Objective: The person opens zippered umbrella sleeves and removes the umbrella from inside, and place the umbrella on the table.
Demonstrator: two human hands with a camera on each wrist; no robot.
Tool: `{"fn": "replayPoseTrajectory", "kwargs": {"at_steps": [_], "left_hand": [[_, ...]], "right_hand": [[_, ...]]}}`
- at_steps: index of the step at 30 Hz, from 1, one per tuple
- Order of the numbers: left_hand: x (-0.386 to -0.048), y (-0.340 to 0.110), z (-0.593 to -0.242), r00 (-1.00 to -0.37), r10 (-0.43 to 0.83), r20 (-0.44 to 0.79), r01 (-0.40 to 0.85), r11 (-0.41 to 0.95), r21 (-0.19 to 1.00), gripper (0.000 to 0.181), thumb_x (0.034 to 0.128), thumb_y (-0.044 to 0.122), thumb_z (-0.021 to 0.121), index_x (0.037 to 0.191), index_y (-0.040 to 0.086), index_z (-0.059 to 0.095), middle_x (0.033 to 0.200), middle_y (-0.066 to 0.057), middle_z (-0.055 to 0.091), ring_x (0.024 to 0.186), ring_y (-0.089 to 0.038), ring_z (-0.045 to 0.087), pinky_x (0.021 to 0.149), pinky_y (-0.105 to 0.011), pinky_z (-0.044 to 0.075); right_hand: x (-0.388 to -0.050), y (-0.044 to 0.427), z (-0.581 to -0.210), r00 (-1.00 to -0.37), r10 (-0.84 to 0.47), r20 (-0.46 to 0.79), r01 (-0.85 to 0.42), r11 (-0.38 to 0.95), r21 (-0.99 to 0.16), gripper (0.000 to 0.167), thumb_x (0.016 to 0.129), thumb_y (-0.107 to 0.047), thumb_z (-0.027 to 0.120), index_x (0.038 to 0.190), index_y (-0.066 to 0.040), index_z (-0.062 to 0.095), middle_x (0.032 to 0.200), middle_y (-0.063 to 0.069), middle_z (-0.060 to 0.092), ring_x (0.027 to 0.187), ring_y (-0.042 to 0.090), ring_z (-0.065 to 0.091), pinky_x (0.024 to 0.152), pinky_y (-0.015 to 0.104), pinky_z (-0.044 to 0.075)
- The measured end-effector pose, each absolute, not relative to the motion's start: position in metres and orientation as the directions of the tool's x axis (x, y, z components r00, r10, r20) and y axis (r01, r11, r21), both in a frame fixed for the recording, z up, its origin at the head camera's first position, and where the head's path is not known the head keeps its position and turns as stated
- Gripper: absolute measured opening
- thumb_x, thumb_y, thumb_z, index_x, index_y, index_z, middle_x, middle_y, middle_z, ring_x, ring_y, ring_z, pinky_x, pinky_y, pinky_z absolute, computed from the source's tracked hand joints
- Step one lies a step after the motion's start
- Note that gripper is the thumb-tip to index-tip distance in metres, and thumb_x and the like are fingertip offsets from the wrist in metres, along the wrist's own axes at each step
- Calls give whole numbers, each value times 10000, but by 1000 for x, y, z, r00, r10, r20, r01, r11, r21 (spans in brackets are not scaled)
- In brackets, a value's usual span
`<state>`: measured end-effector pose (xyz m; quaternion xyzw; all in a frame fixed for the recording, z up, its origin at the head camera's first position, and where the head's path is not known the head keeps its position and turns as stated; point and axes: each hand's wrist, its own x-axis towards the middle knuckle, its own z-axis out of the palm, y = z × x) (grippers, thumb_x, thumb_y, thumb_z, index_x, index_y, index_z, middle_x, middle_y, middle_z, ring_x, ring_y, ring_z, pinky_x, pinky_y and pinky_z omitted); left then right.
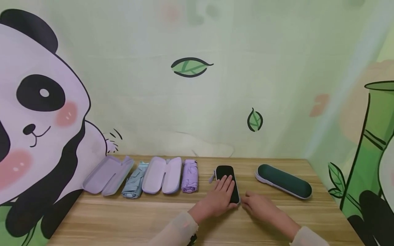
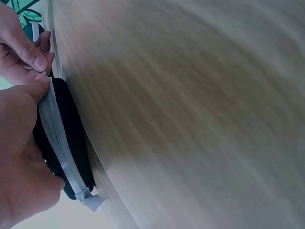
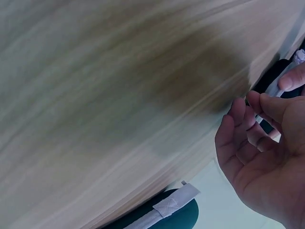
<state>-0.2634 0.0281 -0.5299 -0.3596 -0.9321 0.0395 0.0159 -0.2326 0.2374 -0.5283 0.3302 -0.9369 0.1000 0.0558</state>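
A dark zippered case (image 1: 228, 172) with a grey zipper band lies on the wooden table. My left hand (image 1: 219, 196) rests across its top, fingers spread and fairly straight, with the thumb at the near end, also seen pressing the zipper band (image 2: 59, 136) in the left wrist view. At that same end my right hand (image 1: 257, 206) pinches the zipper's end, thumb against index finger; the pull itself is mostly covered by the fingertips. A grey fabric tab (image 2: 90, 198) sticks out at the case's far end. Another dark green case (image 1: 284, 181), closed, lies to the right.
Left along the back edge stand an open lilac case (image 1: 103, 174), a rolled light blue fabric bundle (image 1: 135, 181), a second open lilac case (image 1: 154, 174) and a rolled purple bundle (image 1: 189, 176). A panda-printed backdrop (image 1: 197, 112) rises behind the table (image 1: 123, 218).
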Motion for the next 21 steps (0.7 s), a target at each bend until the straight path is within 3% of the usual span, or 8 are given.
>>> {"fn": "replayPoseTrajectory", "kwargs": {"at_steps": [11, 17, 21], "left_hand": [[-265, 38, -541, -779, 624, 59, 616, 780, -111, 805, 1037, 596, 392, 1613, 55, 237, 1685, -147, 175, 1551, -316, 171, 1224, -450, 242], [-264, 45, -542, -810, 582, 67, 574, 811, -113, 816, 1020, 603, 434, 1607, 64, 262, 1678, -141, 206, 1545, -306, 194, 1219, -449, 252], [-267, 40, -543, -785, 618, 46, 612, 785, -95, 880, 986, 609, 527, 1608, 51, 248, 1678, -157, 194, 1544, -320, 192, 1218, -452, 253]], "right_hand": [[-233, 238, -530, -756, -632, 173, -655, 734, -179, 79, 948, -118, 696, 875, -143, 680, 797, -86, 492, 626, 22, 442, 553, 246, 407], [-233, 239, -532, -745, -638, 195, -667, 717, -202, 58, 947, -109, 698, 893, -125, 714, 815, -77, 539, 665, 38, 513, 586, 271, 464], [-231, 238, -534, -760, -619, 199, -650, 734, -196, 71, 939, -111, 707, 872, -134, 702, 806, -75, 556, 675, 48, 540, 593, 283, 480]]}}
